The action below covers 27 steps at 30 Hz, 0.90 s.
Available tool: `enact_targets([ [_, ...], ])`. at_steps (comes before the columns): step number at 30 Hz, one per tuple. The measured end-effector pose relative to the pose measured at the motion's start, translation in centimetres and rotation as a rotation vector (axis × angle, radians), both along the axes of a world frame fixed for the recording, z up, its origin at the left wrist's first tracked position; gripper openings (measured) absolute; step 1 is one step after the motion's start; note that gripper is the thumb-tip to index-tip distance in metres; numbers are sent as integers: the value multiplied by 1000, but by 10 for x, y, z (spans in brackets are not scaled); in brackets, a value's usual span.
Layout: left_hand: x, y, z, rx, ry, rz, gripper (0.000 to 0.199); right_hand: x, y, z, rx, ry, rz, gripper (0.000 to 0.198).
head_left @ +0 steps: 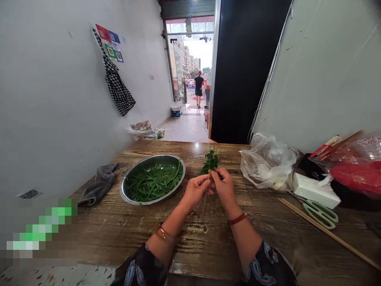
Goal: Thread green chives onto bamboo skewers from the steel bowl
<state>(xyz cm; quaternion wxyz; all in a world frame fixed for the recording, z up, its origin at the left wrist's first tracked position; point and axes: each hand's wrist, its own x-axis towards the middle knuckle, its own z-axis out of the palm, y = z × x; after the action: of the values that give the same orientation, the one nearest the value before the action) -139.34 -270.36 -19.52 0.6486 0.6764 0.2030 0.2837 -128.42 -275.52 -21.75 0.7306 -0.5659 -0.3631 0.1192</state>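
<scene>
Above the middle of the wooden table (143,226), my left hand (193,192) pinches the lower part of thin bamboo skewers (205,198). Folded green leaves (210,161), which look like chives, are threaded on their upper part, and light stick tips show above them. Close beside it, my right hand (224,186) is closed with thumb and finger at the base of the leaves, on the same skewers. How many skewers there are I cannot tell. A steel bowl (122,190) of cut green leaf lengths (154,180) stands to the left of my hands.
On the right lie bare skewers (327,230), green-handled scissors (321,214), a tissue pack (315,190), a clear plastic bag (268,159) and a red bag (357,176). A grey cloth (101,184) lies at the left edge. Beyond the doorway a person (199,85) stands.
</scene>
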Motion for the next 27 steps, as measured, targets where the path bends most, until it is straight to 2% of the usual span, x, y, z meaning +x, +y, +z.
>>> enact_targets([
  [4,-8,1,2,108,47,5,37,-6,-2,2,-51,-17,-11,24],
  [8,-13,4,3,287,67,120,31,-8,-6,4,-109,-100,-56,22],
  [10,-14,5,2,272,73,151,31,-8,-7,4,-125,-117,-55,21],
  [12,-14,5,0,232,72,114,33,-8,-7,3,-125,-76,-36,21],
  [19,-15,0,1,161,42,-14,26,-15,-6,3,-41,273,105,23],
  [24,-17,-2,6,158,79,-48,24,-17,-9,7,-38,315,176,20],
  [27,-17,-1,7,170,81,-50,25,-15,-10,8,-30,271,156,20],
])
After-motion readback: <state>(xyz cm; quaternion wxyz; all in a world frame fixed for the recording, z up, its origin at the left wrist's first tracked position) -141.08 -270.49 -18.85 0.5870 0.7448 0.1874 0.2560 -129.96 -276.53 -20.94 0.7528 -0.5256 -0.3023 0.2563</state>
